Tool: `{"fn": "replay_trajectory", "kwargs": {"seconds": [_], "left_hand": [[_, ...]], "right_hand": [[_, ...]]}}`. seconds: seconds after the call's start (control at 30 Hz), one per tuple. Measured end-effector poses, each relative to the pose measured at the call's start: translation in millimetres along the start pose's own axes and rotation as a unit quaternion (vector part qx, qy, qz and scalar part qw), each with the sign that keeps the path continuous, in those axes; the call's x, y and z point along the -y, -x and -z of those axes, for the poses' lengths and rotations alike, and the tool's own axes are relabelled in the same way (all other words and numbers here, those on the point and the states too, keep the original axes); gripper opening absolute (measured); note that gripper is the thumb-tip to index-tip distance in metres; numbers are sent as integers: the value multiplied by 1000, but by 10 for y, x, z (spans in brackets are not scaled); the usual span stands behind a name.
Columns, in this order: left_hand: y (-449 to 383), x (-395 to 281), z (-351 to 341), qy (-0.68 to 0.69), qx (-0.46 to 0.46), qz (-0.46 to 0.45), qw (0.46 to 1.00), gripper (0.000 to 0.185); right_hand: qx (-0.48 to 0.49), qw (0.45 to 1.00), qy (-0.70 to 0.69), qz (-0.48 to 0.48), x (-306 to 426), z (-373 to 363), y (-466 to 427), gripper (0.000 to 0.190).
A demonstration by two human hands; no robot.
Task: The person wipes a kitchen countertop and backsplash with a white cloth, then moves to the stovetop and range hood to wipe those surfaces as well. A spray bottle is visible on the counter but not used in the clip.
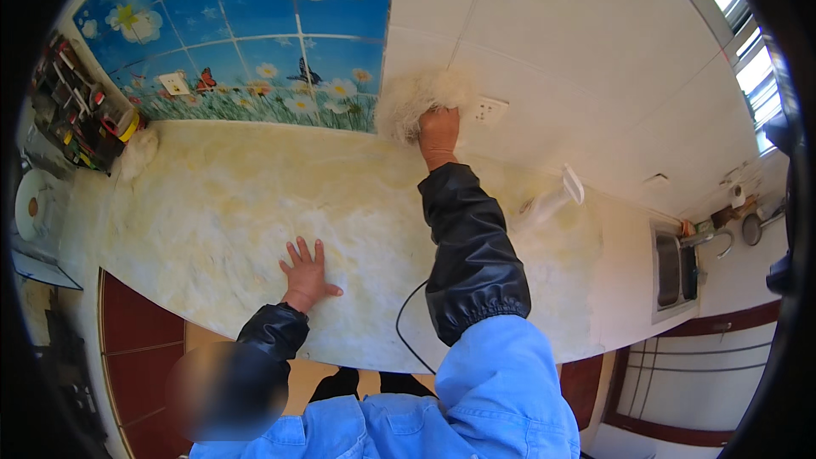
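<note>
My right hand is closed around a pale, wispy fibrous bundle. It presses the bundle against the white wall tiles, beside the edge of a blue tile mural. A wall socket lies just right of the bundle. Lower down, my left hand rests palm down on the marbled pale-yellow countertop. Its fingers are spread and it holds nothing. Black sleeve covers are on both forearms.
A utensil rack and a pale fluffy clump stand at the back left, near a white lid. Right of my arm is a white object. A sink with a faucet lies far right; a dark cable crosses the counter's front.
</note>
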State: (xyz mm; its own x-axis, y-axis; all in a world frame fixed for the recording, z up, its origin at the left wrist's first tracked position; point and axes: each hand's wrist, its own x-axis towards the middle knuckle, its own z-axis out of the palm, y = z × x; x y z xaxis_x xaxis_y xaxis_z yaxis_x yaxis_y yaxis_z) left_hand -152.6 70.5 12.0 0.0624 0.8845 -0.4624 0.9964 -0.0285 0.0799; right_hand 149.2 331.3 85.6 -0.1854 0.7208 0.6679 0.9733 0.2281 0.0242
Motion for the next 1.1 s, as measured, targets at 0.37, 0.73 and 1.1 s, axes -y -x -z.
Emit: {"fn": "replay_trajectory", "kwargs": {"seconds": [0.37,0.73,1.1], "left_hand": [[-14,29,-70,-6,-28,0,1000,138],[-30,5,-15,-2,-12,1,1000,137],[41,-22,24,38,-42,-20,998,136]], "right_hand": [[-75,938,-55,-333,-562,-125,1472,24],[189,892,0,-411,-120,-1179,1025,44],[-192,935,-288,-70,900,635,-489,30]]}}
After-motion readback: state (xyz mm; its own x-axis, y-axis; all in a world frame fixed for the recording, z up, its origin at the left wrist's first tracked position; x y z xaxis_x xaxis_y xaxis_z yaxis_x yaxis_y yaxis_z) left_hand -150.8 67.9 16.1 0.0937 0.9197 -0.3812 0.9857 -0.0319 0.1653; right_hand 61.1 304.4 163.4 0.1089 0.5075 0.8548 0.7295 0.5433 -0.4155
